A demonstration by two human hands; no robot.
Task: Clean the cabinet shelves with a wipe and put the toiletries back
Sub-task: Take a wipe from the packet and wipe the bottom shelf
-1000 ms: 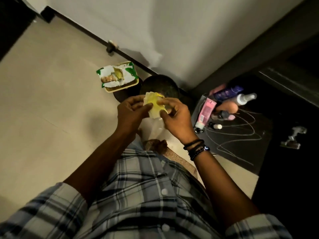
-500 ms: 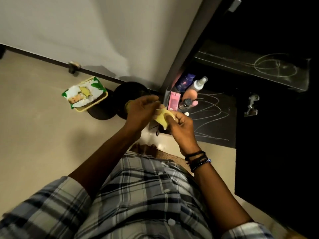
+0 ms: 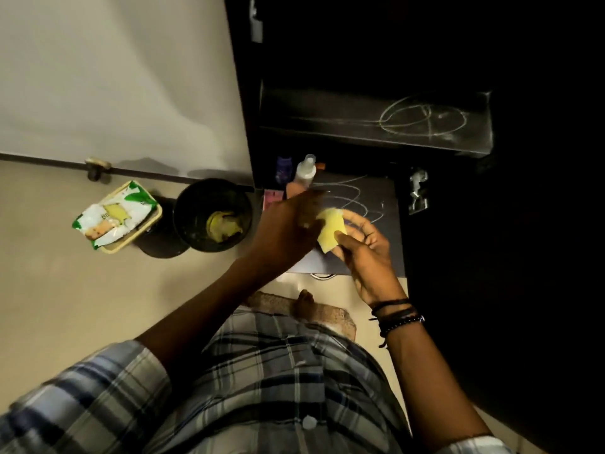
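A folded yellow wipe [image 3: 331,229] is held between both hands in front of the open dark cabinet. My right hand [image 3: 366,253] pinches its lower edge with the thumb on top. My left hand [image 3: 288,231] grips its upper left corner; that hand is blurred. Behind the hands, the lower shelf [image 3: 376,204] carries chalky scribbles and a cluster of toiletries at its left end: a white spray bottle [image 3: 306,170], a purple bottle [image 3: 283,168] and a pink tube [image 3: 271,198], partly hidden by my left hand. The upper shelf [image 3: 376,126] also shows chalk marks.
A black bin [image 3: 212,214] with used yellow wipes inside stands on the floor left of the cabinet. A green-and-white wipes pack [image 3: 114,217] lies in a yellow tray beside it. A metal latch [image 3: 417,191] hangs on the cabinet door at right. My foot shows below.
The view has swung right and up toward the cabinet, bringing both shelves into sight. Both hands have carried the wipe rightward, over the lower shelf's front.
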